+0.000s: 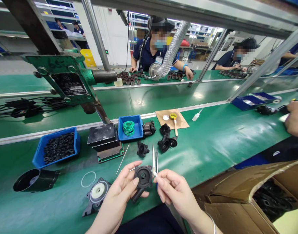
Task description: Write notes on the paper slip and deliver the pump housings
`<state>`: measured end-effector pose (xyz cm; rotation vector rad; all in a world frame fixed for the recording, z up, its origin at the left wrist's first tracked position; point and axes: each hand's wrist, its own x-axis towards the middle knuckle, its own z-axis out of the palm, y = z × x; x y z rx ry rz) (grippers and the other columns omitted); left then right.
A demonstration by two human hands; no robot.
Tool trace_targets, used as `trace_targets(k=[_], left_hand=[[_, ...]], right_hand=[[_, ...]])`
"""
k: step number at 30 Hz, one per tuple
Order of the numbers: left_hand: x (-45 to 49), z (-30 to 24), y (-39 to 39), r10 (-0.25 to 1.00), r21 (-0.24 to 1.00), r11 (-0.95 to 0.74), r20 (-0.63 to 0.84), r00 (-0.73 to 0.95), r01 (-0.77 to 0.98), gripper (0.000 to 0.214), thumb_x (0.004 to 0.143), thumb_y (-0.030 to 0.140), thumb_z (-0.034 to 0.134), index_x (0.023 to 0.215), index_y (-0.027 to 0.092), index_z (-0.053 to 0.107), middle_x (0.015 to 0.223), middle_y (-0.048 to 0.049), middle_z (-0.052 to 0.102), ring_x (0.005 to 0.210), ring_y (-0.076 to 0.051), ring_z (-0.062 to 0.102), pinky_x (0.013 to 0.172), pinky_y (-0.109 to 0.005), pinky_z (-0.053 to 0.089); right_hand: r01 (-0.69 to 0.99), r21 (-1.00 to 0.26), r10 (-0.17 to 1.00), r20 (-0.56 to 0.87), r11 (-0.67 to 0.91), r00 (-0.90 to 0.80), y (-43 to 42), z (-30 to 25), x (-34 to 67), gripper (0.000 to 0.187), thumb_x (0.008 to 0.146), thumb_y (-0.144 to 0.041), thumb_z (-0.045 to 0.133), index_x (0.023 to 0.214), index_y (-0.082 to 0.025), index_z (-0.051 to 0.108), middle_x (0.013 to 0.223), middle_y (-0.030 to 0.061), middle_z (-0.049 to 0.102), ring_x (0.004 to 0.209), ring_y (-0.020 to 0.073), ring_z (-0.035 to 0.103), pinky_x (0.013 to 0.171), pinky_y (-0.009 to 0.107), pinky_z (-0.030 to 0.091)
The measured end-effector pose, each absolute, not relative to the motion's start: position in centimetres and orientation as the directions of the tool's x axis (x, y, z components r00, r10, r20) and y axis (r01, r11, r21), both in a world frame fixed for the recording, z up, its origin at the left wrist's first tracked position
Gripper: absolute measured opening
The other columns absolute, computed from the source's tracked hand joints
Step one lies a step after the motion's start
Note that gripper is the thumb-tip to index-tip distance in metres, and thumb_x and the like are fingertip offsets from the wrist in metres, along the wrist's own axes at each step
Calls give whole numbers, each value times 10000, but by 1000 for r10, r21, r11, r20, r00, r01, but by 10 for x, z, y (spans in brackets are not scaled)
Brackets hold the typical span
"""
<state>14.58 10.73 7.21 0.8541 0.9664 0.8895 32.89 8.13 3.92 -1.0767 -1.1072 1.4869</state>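
Note:
My left hand grips a round black plastic pump housing by its edge, its open face toward me. My right hand pinches a pair of metal tweezers, tips pointing up just right of the housing. Several more black housings lie on the green bench beyond. A black base with a white diaphragm lies left of my left hand, next to a loose white ring.
A blue bin of black rings, a blue tray of green rings, a black-topped fixture, a green press, cardboard with a brush, an open carton. Other people work across the conveyor; another person's hand rests at right.

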Motion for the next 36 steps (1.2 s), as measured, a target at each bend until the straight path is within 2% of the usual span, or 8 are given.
trace_targets(k=[19, 25, 30, 36], left_hand=[[146, 73, 108, 907, 899, 387, -330, 260, -207, 451, 910, 465, 564, 1309, 260, 520, 1110, -46, 690, 961, -212, 659, 759, -341, 632], [148, 75, 107, 916, 902, 376, -328, 230, -212, 494, 874, 479, 608, 1303, 245, 534, 1149, -65, 688, 958, -229, 677, 724, -343, 640], [148, 75, 107, 910, 888, 399, -354, 216, -227, 519, 863, 454, 628, 1323, 240, 521, 1118, -68, 694, 962, -237, 679, 728, -346, 643], [146, 75, 109, 878, 843, 469, -412, 244, -264, 477, 883, 399, 621, 1317, 228, 517, 1075, -47, 672, 871, -196, 665, 726, -351, 649]], right_hand=[[-148, -980, 981, -106, -130, -162, 80, 39, 328, 332, 935, -485, 577, 928, -155, 607, 524, -54, 545, 422, 41, 367, 442, 192, 254], [-142, -981, 983, -107, -129, -152, 81, 39, 329, 322, 941, -472, 574, 925, -152, 603, 527, -56, 544, 426, 38, 371, 442, 190, 252], [-124, -985, 984, -105, -123, -144, 80, 39, 329, 330, 942, -473, 572, 923, -145, 606, 526, -56, 542, 429, 38, 368, 448, 191, 259], [-113, -987, 984, -93, -110, -151, 80, 41, 327, 328, 945, -469, 568, 924, -144, 610, 523, -58, 531, 437, 41, 356, 459, 199, 253]])
